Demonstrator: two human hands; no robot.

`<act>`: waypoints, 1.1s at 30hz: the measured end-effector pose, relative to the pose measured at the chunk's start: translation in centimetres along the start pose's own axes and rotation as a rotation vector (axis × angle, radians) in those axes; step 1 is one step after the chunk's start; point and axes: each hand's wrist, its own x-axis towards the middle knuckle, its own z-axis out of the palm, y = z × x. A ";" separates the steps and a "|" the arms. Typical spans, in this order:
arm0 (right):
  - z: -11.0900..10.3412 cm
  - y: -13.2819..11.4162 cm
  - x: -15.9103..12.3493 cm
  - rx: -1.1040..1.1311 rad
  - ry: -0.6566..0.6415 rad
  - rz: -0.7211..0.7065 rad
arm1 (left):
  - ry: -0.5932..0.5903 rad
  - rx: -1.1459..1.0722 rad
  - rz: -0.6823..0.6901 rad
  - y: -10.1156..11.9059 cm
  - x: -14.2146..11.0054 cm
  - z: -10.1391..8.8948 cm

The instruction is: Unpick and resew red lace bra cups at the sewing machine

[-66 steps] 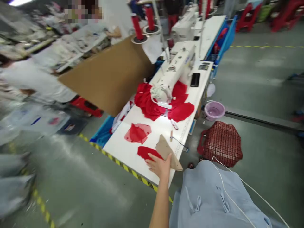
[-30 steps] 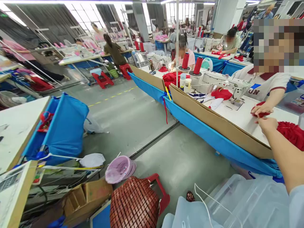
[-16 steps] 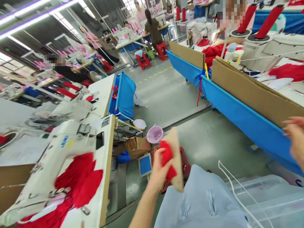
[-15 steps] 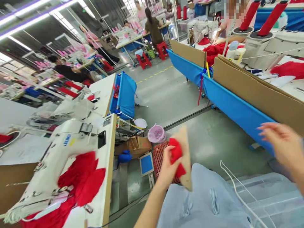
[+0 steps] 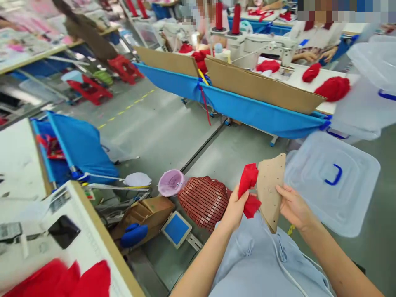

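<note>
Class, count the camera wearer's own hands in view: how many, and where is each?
2: the left hand holds red fabric; the right hand grips the brown card at its right edge. Some fingers are hidden.

Sewing workshop: white sewing machine (image 5: pixel 266 44) at 1 o'clock, red thread cones (image 5: pixel 236 18) near 12, co-worker (image 5: pixel 318 39) at table (image 5: pixel 328 72) around 2, red cloth (image 5: pixel 95 280) on worktable (image 5: pixel 89 243) at 8, red stools (image 5: pixel 125 70), yellow floor line (image 5: pixel 128 107) at 10.

Right hand (image 5: pixel 293 206): some fingers hidden behind tan template (image 5: pixel 270 189). Red cloth (image 5: pixel 89 282) cut by bottom edge. Far worker (image 5: pixel 93 37) blurred, perhaps seated.
</note>
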 end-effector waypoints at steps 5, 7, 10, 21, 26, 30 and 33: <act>-8.3 0.3 -7.5 0.159 0.141 -0.166 | -0.187 0.124 -0.218 -3.3 -1.5 4.9; -12.6 0.6 -11.3 0.216 0.211 -0.209 | -0.285 0.236 -0.184 -5.5 -2.4 8.4; -20.3 1.3 -17.2 0.307 0.415 -0.312 | -0.486 0.353 -0.147 -10.2 -4.0 15.5; -39.9 1.2 -30.1 0.568 0.809 -0.422 | -0.690 0.531 -0.459 -26.5 -7.1 37.3; -46.9 -2.3 -28.5 0.607 0.838 -0.407 | -0.799 0.451 -0.378 -30.8 -2.9 44.1; -52.7 -7.8 -26.7 0.609 0.889 -0.413 | -0.730 0.484 -0.503 -35.2 1.6 50.4; -56.0 -13.3 -25.7 0.608 0.917 -0.429 | -0.699 0.598 -0.495 -36.6 5.1 55.3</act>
